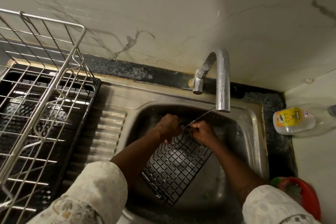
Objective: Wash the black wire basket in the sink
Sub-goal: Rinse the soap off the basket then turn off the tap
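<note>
The black rectangular wire-grid basket (174, 165) is inside the basin of the stainless steel sink (254, 132). It stands tilted, its lower end toward me on the basin floor and its upper end raised toward the back of the basin. Both of my hands are on the upper end.

My left hand (168, 125) is closed into a fist, fingers curled round the basket's top edge. My right hand (203, 132) is just beside it, fingers also curled and gripping the same edge. The two hands are nearly touching. A thin wire, blurred, runs from between them up toward the spout; I cannot tell which part of the basket it is.

The curved chrome tap (222, 82) rises from the back of the sink, its spout opening directly above the far end of the basin, just beyond my hands. Its small lever points left.

The ribbed steel draining board (109, 132) adjoins the basin on the left. Left of it, a large silver wire dish rack (45, 78) stands over a black plastic tray (94, 92).

To the right, on the dark speckled surface (278, 151), a clear plastic bottle with a yellow label (294, 120) lies on its side. Near the right front corner sits a red plastic bowl (309, 198); its contents are unclear.

My cream patterned sleeves (94, 196) are pushed up, leaving both forearms bare.
</note>
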The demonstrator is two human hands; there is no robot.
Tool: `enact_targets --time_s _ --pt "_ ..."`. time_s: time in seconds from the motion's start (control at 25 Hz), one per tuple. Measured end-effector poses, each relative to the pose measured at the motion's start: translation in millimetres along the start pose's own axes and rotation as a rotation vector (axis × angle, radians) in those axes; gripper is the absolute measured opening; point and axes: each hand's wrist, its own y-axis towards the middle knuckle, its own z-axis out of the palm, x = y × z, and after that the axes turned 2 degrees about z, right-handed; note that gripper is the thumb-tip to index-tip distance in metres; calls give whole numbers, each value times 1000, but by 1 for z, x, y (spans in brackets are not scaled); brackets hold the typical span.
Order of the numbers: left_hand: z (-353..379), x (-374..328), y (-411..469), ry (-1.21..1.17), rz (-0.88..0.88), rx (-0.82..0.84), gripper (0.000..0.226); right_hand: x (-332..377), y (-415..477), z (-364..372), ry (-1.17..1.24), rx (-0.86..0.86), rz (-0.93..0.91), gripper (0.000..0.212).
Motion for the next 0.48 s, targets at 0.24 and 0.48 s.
enact_targets --time_s 0.24,0.48 --pt "-4 7 -2 -37 -29 -30 16 9 15 5 25 8 45 12" --pt "0 6 5 -19 82 64 23 5 29 7 21 30 43 8"
